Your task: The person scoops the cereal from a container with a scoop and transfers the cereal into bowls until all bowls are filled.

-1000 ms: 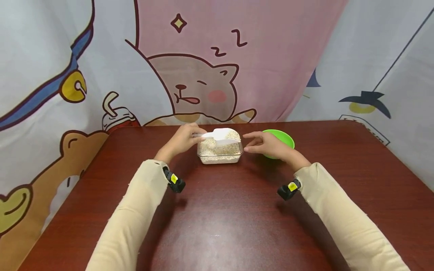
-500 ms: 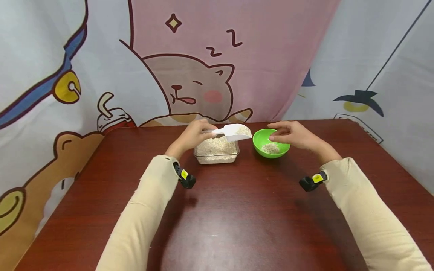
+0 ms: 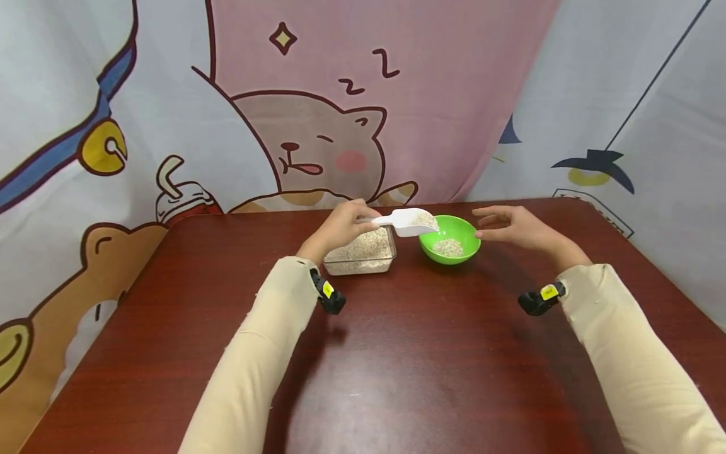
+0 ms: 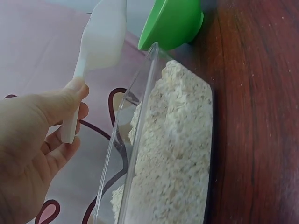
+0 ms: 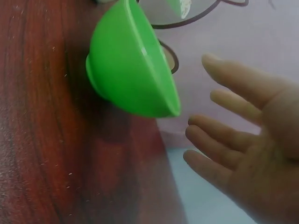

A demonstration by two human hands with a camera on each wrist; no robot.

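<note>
head view: left hand (image 3: 339, 228) grip now holds scoop (image 3: 409, 222) over bowl (image 3: 450, 239); right hand (image 3: 513, 227) withdrew, fingers wide.

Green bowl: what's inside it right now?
The green bowl holds a small heap of pale oat-like flakes at its bottom. The white scoop, held by the left hand, sits over its left rim and hides that edge of the inside.
</note>
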